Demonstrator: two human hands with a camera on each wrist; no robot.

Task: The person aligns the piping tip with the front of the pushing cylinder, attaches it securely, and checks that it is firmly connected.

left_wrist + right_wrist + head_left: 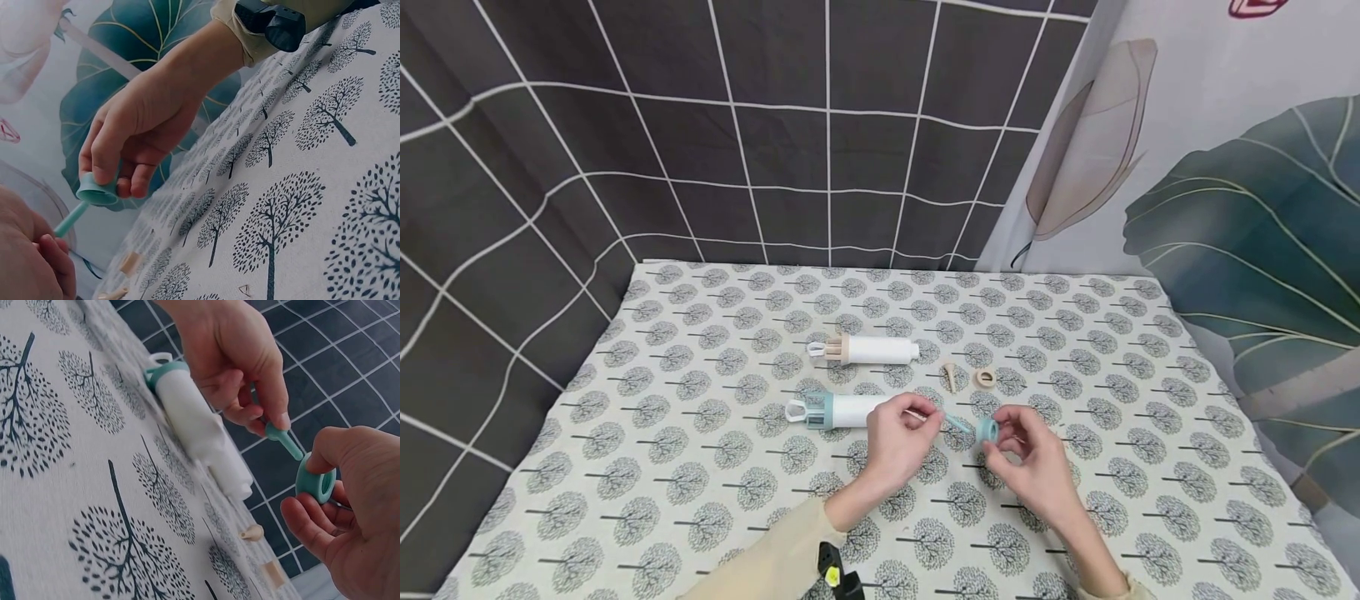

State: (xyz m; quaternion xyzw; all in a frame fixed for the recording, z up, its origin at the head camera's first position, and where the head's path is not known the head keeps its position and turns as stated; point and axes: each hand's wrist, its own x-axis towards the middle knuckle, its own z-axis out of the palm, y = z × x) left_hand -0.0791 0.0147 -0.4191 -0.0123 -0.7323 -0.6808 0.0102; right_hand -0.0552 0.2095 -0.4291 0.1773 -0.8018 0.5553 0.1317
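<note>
A white cloth (647, 437) printed with grey trees covers the bench (1086, 283), with hanging curtains around it. Nearest, behind the left hand (901, 437), a pale sleeve (767, 558) runs back from the wrist, with a black wrist device (850, 587) at the cuff. The left hand pinches a teal peg (289, 445) by its wider end, so that the narrow end points toward the right hand (1033, 460). The right hand pinches a teal ring (988, 430) between thumb and fingers. The peg's tip is right at the ring; whether they touch I cannot tell. Just beyond the left hand, and partly hidden by it, a white tube with a teal slotted collar (817, 411) lies on its side, its loop end pointing left. Farther off, beyond the gap between the hands, lie a beige peg (950, 377) and a beige ring (985, 379), near each other. Past the left hand and the teal-collared tube lies a white tube with a beige collar (880, 350). Farthest, a dark curtain with a white grid (782, 150) hangs beyond both hands, and a pale leaf-print curtain (1195, 108) beyond the right one.
</note>
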